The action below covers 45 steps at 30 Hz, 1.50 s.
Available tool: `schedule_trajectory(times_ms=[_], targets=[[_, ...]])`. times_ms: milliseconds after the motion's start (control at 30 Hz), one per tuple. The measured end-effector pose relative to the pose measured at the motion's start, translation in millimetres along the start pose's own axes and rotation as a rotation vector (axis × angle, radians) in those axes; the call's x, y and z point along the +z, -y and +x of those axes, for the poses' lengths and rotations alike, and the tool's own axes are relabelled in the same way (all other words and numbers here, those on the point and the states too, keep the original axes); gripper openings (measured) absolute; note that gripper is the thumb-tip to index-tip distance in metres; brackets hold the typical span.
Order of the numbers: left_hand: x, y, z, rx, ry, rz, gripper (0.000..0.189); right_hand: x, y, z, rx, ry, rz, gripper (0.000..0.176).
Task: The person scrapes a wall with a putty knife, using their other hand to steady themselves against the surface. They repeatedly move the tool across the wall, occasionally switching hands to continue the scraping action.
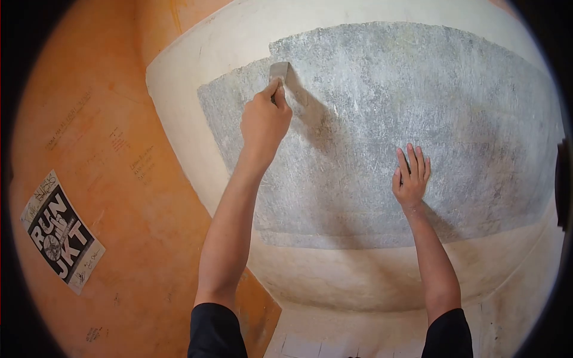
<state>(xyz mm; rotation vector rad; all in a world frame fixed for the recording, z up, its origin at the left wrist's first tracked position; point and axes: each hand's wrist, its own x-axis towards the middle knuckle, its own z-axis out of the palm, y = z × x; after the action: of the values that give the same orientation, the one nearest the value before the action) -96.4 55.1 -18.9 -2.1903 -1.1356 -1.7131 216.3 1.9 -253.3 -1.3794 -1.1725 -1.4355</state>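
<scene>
A grey, rough-textured patch (pixel 358 119) covers much of the pale wall (pixel 209 45). My left hand (pixel 267 122) grips a flat metal scraper (pixel 279 70), its blade at the upper left edge of the patch, where the outline makes a step. The fingers hide the scraper's handle. Lower and to the right, my right hand (pixel 412 178) lies against the grey patch with its fingers spread and nothing in them. Shadows of the left hand and scraper fall on the patch to their right.
An orange wall (pixel 131 209) with small handwriting stands at the left and bears a black and white poster (pixel 62 232). Pale tiles (pixel 316 340) show at the bottom. A dark object (pixel 562 185) stands at the right edge.
</scene>
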Motion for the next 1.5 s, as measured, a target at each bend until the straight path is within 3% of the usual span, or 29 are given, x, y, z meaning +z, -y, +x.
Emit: schedule_trajectory(times_ms=[133, 233, 400, 667, 833, 900, 933, 967, 1000, 1033, 1100, 1133, 1167, 1300, 1367, 1467, 1500], targets=[[7, -8, 28, 0.021, -0.094, -0.028, 0.034, -1, 1, -1, 0.002, 0.014, 0.000, 0.046], [-4, -8, 48, 0.038, -0.060, -0.027, 0.034, 0, 2, -1, 0.011, 0.013, -0.002, 0.047], [-1, -5, 16, 0.025, -0.044, 0.049, 0.033, 1, 0, -1, 0.005, -0.004, -0.007, 0.048], [15, -4, 28, 0.019, -0.106, -0.001, 0.035, -1, 1, -3, 0.016, 0.033, -0.004, 0.047], [42, 33, -57, -0.046, -0.044, -0.100, 0.036, 4, -2, -4, 0.014, 0.017, 0.013, 0.044], [64, 51, -126, -0.158, 0.007, -0.144, 0.039, 5, -6, -5, 0.015, 0.008, 0.005, 0.043], [94, 80, -170, -0.051, -0.085, -0.108, 0.040, 5, -9, -4, 0.008, 0.028, 0.012, 0.043], [109, 87, -214, -0.106, -0.083, -0.180, 0.040, 5, -8, -5, 0.019, 0.034, 0.019, 0.043], [112, 84, -257, -0.367, 0.124, -0.169, 0.041, 5, -7, -7, 0.032, 0.041, 0.025, 0.044], [132, 91, -300, -0.286, 0.022, -0.212, 0.042, 5, -7, -8, 0.028, 0.064, 0.032, 0.044], [146, 92, -360, -0.362, 0.103, -0.212, 0.043, 3, -6, -10, 0.048, 0.095, 0.027, 0.046], [151, 90, -368, -0.412, 0.165, -0.223, 0.043, 3, -7, -9, 0.046, 0.110, 0.027, 0.046], [159, 95, -371, -0.362, 0.108, -0.207, 0.043, 1, -7, -10, 0.058, 0.129, 0.056, 0.047], [148, 95, -304, -0.354, 0.054, -0.139, 0.043, -9, -5, -12, 0.134, 0.245, 0.193, 0.051], [145, 98, -285, -0.442, 0.020, -0.345, 0.044, -17, 0, -12, 0.152, 0.311, 0.231, 0.055], [168, 118, -340, -0.570, 0.079, -0.387, 0.044, -26, -4, -16, 0.164, 0.428, 0.279, 0.063], [189, 136, -381, -0.462, 0.077, -0.365, 0.047, -30, -5, -21, 0.158, 0.497, 0.296, 0.067]])
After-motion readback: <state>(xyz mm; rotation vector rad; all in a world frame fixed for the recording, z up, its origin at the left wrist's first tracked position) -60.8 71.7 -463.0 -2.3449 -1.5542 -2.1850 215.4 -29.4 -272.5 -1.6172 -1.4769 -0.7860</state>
